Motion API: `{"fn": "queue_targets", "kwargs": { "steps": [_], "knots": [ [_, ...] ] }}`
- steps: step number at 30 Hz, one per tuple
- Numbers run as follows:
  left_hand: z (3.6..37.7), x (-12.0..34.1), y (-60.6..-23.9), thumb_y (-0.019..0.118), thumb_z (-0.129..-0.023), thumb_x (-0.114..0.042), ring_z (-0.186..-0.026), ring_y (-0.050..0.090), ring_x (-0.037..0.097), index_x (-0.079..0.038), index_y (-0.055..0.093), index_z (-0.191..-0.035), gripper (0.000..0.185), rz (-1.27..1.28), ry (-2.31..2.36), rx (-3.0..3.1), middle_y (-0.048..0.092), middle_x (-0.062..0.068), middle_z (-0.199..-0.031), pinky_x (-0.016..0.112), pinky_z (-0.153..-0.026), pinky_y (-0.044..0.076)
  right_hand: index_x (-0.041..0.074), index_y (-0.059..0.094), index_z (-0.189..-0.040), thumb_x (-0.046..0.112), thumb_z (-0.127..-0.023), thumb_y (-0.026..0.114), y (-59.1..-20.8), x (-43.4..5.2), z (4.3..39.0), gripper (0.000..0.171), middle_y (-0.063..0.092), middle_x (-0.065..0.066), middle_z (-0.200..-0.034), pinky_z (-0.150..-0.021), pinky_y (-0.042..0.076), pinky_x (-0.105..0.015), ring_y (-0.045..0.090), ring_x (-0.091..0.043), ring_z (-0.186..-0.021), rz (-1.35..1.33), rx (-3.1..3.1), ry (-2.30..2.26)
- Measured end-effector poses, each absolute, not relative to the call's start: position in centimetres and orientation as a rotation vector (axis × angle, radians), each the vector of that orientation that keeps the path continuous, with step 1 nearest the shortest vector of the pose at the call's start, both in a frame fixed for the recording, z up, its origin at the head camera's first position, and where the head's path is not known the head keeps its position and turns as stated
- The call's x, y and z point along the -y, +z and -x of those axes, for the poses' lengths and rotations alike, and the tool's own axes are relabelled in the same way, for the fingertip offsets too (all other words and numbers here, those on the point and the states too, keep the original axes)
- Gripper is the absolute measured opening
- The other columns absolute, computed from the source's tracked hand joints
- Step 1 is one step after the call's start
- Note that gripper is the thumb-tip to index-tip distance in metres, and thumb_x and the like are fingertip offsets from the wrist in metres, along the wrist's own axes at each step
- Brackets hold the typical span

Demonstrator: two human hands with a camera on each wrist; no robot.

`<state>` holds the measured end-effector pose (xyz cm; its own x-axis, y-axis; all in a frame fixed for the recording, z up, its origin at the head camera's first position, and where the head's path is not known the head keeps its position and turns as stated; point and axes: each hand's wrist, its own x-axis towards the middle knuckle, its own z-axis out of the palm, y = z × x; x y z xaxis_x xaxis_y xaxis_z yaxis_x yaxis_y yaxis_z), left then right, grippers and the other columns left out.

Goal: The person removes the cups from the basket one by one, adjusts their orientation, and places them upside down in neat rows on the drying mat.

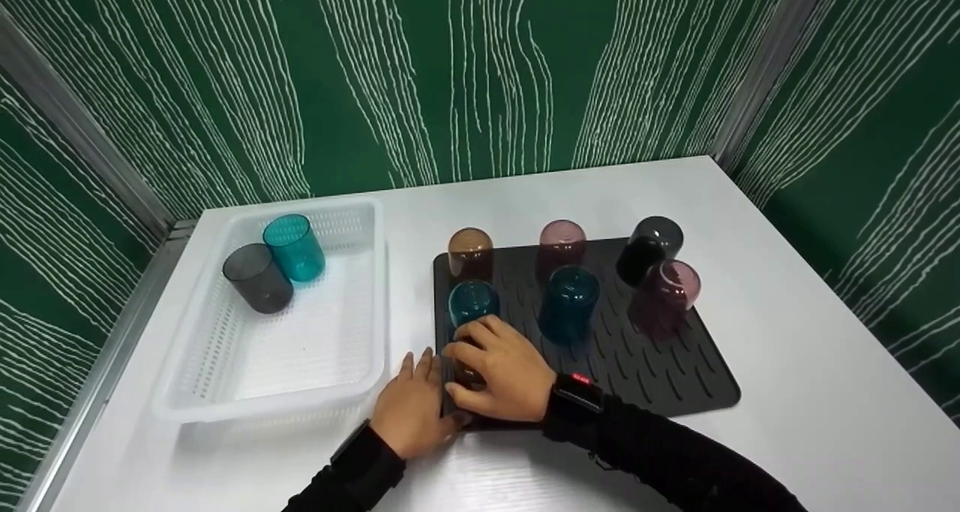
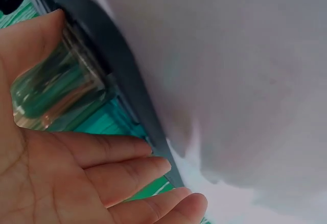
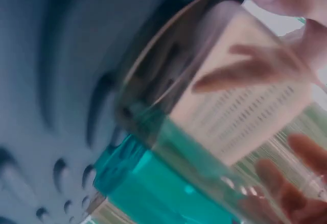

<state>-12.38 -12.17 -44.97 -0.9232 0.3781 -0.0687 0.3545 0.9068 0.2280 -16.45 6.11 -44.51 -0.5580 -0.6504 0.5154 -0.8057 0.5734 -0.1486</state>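
Hands: right hand [image 1: 501,373] is clenching a clear cup [image 3: 225,117] at the black ribbed mat's [image 1: 660,362] seven o'clock corner; left hand [image 1: 411,403], grip released, is steadying the mat edge.

The right hand [image 1: 501,368] hides almost all of the cup [image 1: 466,375] it grips, so its colour is probably brownish. Both wrist views are blurred, and picture edges cut off both hands.

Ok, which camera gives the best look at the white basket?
The head view: the whole white basket shows, with a grey cup and a teal cup inside. The left wrist view misses it; the right wrist view may catch it blurred through glass.
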Motion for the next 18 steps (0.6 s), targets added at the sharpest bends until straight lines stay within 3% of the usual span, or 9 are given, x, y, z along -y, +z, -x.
{"fn": "queue_targets", "kwargs": {
  "steps": [14,18],
  "knots": [
    [11.8,12.2,-40.9,0.068,-0.087,-0.048,-0.142,0.035,0.044,0.009,0.039,-0.144,0.086,-0.576,0.573,-2.998,0.039,0.029,-0.150,0.051,-0.115,0.033,0.016,0.064,-0.125,0.034,-0.097,0.059,-40.7,-6.2,16.4,0.034,0.062,-0.002,-0.124,-0.104,0.044,-0.041,0.054,-0.019,-0.119,-1.109,2.551,0.980],
    [11.5,12.6,-38.9,0.068,-0.088,-0.046,-0.141,0.035,0.044,0.006,0.041,-0.144,0.082,-0.552,0.552,-3.120,0.039,0.025,-0.152,0.053,-0.112,0.036,0.014,0.060,-0.131,0.033,-0.101,0.054,-39.2,-5.6,16.7,0.036,0.061,-0.004,-0.128,-0.105,0.043,-0.043,0.053,-0.020,-0.122,-1.080,2.548,1.207]
  ]
}}
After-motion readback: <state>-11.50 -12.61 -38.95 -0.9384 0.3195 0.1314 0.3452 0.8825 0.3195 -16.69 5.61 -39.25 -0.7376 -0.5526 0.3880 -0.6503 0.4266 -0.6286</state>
